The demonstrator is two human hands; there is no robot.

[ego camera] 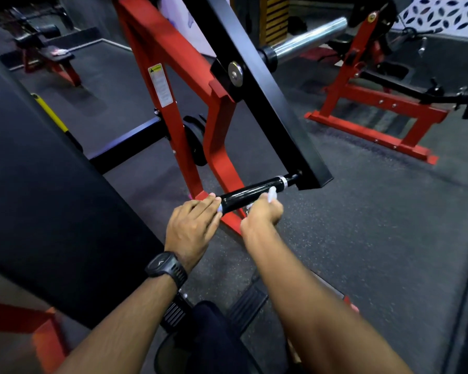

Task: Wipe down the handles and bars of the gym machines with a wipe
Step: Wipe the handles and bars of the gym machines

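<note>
Head view: the person looks down over both bare forearms at a plate-loaded gym machine with a red frame and a black lever arm. The glossy black handle sticks out from the lower end of that lever arm, toward the person, with a silver ring at its far end.

The right hand is closed around a pale wipe, gripping it in curled fingers and pressing it on the handle just short of the silver ring. The left hand is at the near end of the handle, fingers held together and laid over the end cap. Whether they curl round it cannot be told, since only the back of the hand shows. A black wristwatch sits on the left wrist.

A large black pad fills the left side, close to the left forearm. Above the lever arm, a chrome weight horn points up and to the right. A second red machine stands well apart on the right, and a bench stands far off at upper left. All of it rests on dark speckled rubber flooring.
</note>
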